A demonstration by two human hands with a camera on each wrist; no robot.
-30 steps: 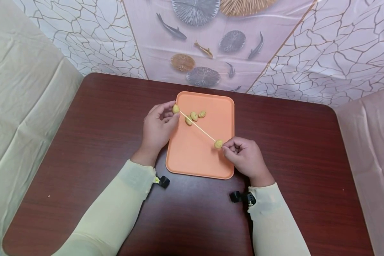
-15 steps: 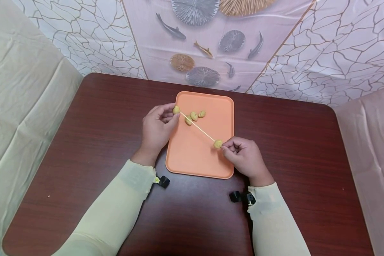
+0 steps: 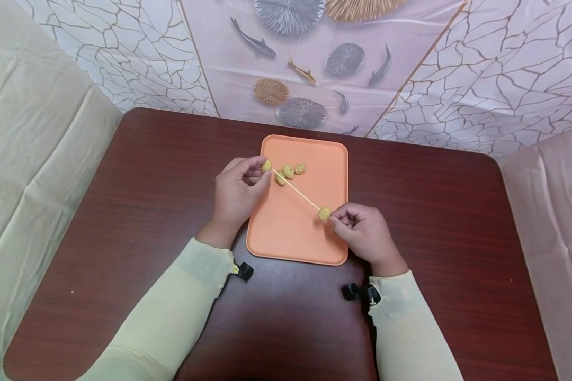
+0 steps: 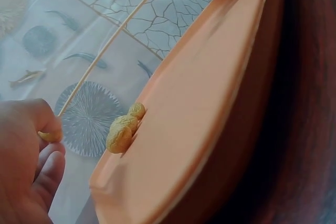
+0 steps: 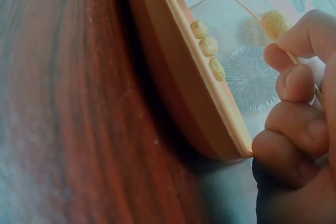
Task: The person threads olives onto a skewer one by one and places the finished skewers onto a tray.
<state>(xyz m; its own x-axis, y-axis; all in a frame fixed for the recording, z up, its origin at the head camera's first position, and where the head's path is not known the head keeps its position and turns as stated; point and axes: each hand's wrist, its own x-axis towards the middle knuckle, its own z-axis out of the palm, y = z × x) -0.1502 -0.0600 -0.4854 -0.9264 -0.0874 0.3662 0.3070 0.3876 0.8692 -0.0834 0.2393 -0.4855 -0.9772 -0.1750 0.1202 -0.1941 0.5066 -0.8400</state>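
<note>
Pinching a small yellow ball (image 3: 266,166) between thumb and fingers, your left hand (image 3: 238,191) is over the left edge of the orange tray (image 3: 295,235), toward its far end. Your right hand (image 3: 366,232) grips a thin pale stick (image 3: 296,190) near its lower end, the fingers curled in and the stick running on between them toward your palm. A second yellow ball (image 3: 324,214) is threaded on that stick, just beyond your right thumb and forefinger, above the right side of the tray. From there the stick runs in a straight slant up to the ball in your left hand; you cannot tell from these views how far its tip has gone in. Three more yellow balls (image 3: 288,171) lie in a short row on the tray's far half, close to your left fingertips and partly beneath the stick. Under the tray you have a dark reddish table (image 3: 124,238), and pale sleeves (image 3: 167,312) cover both your forearms.
</note>
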